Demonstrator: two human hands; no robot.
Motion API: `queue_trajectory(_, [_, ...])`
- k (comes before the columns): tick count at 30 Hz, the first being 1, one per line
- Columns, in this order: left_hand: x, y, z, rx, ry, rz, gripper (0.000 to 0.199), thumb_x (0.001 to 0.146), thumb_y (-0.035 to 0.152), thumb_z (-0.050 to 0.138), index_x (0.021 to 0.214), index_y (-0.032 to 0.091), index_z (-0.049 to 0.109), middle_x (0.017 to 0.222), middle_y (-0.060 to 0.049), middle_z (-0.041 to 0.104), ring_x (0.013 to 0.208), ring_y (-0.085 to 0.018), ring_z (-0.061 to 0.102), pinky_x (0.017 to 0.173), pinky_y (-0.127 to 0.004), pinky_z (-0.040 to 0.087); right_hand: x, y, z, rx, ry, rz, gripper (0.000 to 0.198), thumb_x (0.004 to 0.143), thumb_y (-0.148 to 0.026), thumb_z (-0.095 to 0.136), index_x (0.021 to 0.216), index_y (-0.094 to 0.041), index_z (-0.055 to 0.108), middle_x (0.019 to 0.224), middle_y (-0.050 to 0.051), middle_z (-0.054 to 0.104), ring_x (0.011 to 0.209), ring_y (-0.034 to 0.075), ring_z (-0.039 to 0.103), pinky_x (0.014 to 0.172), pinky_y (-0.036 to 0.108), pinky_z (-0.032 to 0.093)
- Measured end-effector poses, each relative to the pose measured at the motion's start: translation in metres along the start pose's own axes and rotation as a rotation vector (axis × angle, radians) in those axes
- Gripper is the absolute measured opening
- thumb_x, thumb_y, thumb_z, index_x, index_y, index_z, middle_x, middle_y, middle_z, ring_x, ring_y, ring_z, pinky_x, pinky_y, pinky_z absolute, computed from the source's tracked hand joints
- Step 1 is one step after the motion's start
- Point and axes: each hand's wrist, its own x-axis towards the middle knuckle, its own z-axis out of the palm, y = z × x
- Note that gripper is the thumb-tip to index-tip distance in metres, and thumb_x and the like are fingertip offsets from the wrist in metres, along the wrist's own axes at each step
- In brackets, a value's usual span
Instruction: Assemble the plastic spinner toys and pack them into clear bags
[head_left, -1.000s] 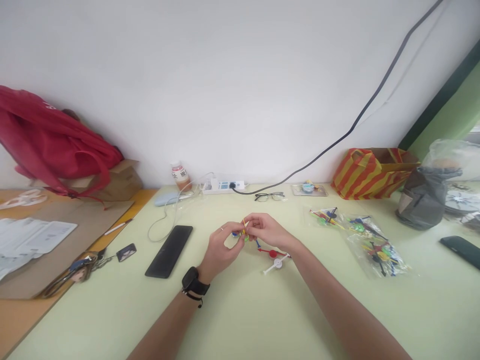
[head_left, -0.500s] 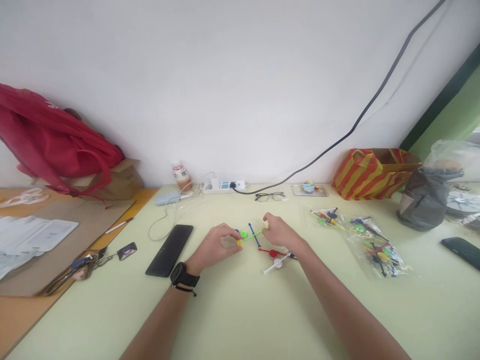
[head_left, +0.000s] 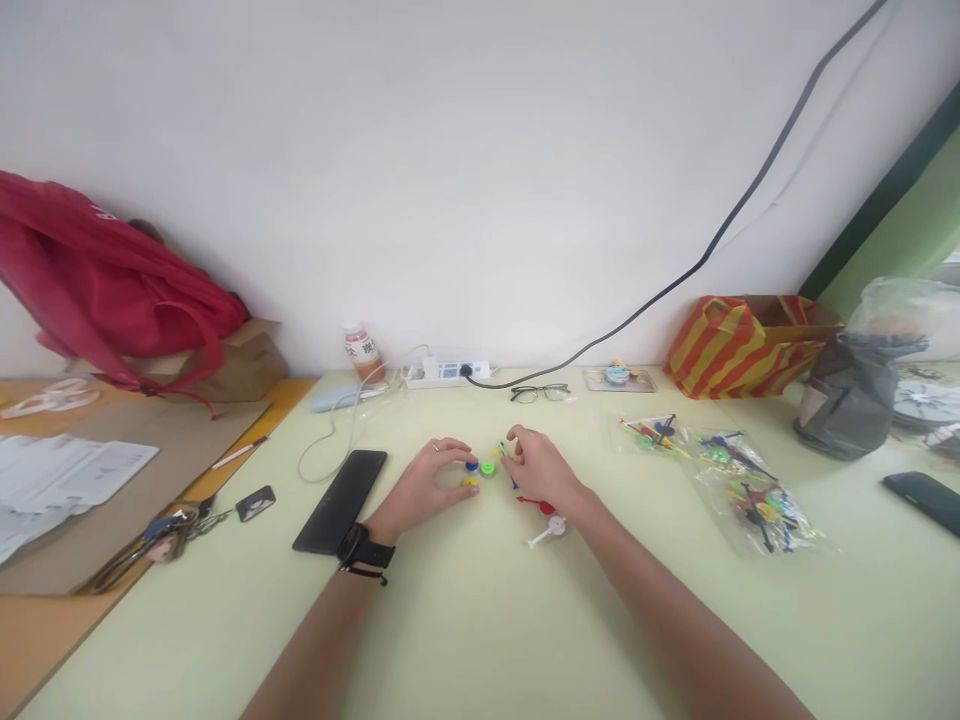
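My left hand [head_left: 427, 487] is open, its thumb and fingers curved apart around a blue round piece [head_left: 472, 466] and a yellow round piece [head_left: 470, 482]. The thumb tip is at the yellow one. Just right of them lies a bright green round piece [head_left: 487, 468]. My right hand [head_left: 541, 468] has its thumb and finger bent around a small green arrow stick [head_left: 502, 449], partly hidden. A blue arrow stick [head_left: 515, 486] shows under that hand. Below lie a red arrow piece [head_left: 545, 507] and a white arrow piece [head_left: 555, 526], partly covered by my right wrist.
Clear packets of coloured parts [head_left: 761, 505] lie right. A black phone-like slab [head_left: 341, 500] is left. Behind stand glasses [head_left: 540, 394], a power strip [head_left: 450, 374] with cables and a bottle [head_left: 364, 352]. A striped bag [head_left: 750, 350] and a grey bag [head_left: 847, 400] stand far right.
My right hand has shifted slightly left, moving the green arrow stick up and away from the green round piece. My left fingers have spread, uncovering the blue and yellow round pieces.
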Motion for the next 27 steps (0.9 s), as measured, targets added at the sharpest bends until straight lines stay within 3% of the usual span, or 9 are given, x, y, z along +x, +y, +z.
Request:
queue_trajectory(3, [0.000,0.000,0.003,0.009,0.001,-0.006,0.027,0.086,0.038,0.080,0.111,0.028,0.076,0.123,-0.007,0.072,0.114,-0.026,0.067,0.102,-0.044,0.054,-0.006,0.010,-0.031,0.001,-0.101,-0.045,0.014,0.091,-0.033,0.066,0.097,-0.021,0.066,0.103,0.007,0.070,0.093,0.020,0.064,0.076,0.029,0.044])
queue_trajectory(5, [0.000,0.000,0.003,-0.001,-0.014,-0.018,0.025,0.088,0.037,0.078,0.112,0.029,0.076,0.121,-0.007,0.073,0.113,-0.026,0.067,0.102,-0.043,0.055,-0.012,0.017,-0.049,-0.005,-0.220,-0.061,0.017,0.078,-0.035,0.078,0.078,-0.022,0.068,0.089,0.004,0.072,0.080,0.020,0.065,0.066,0.028,0.043])
queue_trajectory(8, [0.000,0.000,0.002,-0.012,-0.043,-0.037,0.024,0.090,0.035,0.075,0.113,0.030,0.075,0.118,-0.005,0.075,0.111,-0.025,0.068,0.101,-0.043,0.054,-0.022,0.021,-0.063,0.002,-0.437,-0.017,0.018,0.064,-0.025,0.084,0.065,-0.022,0.066,0.069,0.001,0.070,0.061,0.018,0.062,0.054,0.028,0.039])
queue_trajectory(11, [0.000,-0.001,0.000,-0.006,-0.045,-0.026,0.024,0.091,0.035,0.073,0.114,0.030,0.075,0.116,-0.005,0.076,0.109,-0.025,0.068,0.099,-0.043,0.055,-0.023,0.018,-0.060,0.058,-0.538,0.004,0.013,0.063,-0.012,0.074,0.062,-0.021,0.064,0.060,0.000,0.068,0.052,0.017,0.060,0.052,0.027,0.038])
queue_trajectory(14, [0.001,0.002,0.001,-0.003,0.016,-0.018,0.026,0.093,0.036,0.071,0.118,0.029,0.073,0.118,-0.006,0.075,0.111,-0.025,0.068,0.100,-0.043,0.055,-0.018,0.012,-0.054,0.141,-0.474,-0.042,0.011,0.066,-0.010,0.067,0.066,-0.021,0.064,0.062,-0.001,0.069,0.051,0.016,0.060,0.053,0.027,0.040])
queue_trajectory(18, [0.002,0.018,0.005,-0.047,0.141,-0.030,0.027,0.096,0.036,0.069,0.121,0.027,0.071,0.115,-0.007,0.075,0.106,-0.024,0.068,0.096,-0.041,0.055,-0.009,0.003,-0.046,0.321,-0.329,-0.124,0.004,0.075,-0.018,0.062,0.079,-0.021,0.062,0.074,0.000,0.071,0.067,0.016,0.066,0.061,0.026,0.047])
queue_trajectory(22, [0.003,0.039,0.014,-0.146,0.119,-0.019,0.033,0.090,0.037,0.076,0.120,0.024,0.070,0.114,-0.006,0.076,0.100,-0.022,0.070,0.092,-0.036,0.056,-0.006,-0.007,-0.032,0.466,-0.271,-0.174,0.003,0.081,-0.021,0.056,0.084,-0.021,0.055,0.080,0.000,0.069,0.076,0.015,0.068,0.065,0.024,0.050])
queue_trajectory(27, [0.003,0.049,0.022,-0.189,0.131,-0.006,0.006,0.093,0.025,0.069,0.098,0.022,0.070,0.092,-0.001,0.075,0.083,-0.016,0.068,0.080,-0.029,0.053,-0.006,-0.012,-0.015,0.465,-0.232,-0.175,0.003,0.083,-0.022,0.054,0.086,-0.022,0.055,0.077,-0.003,0.065,0.071,0.014,0.063,0.061,0.023,0.046])
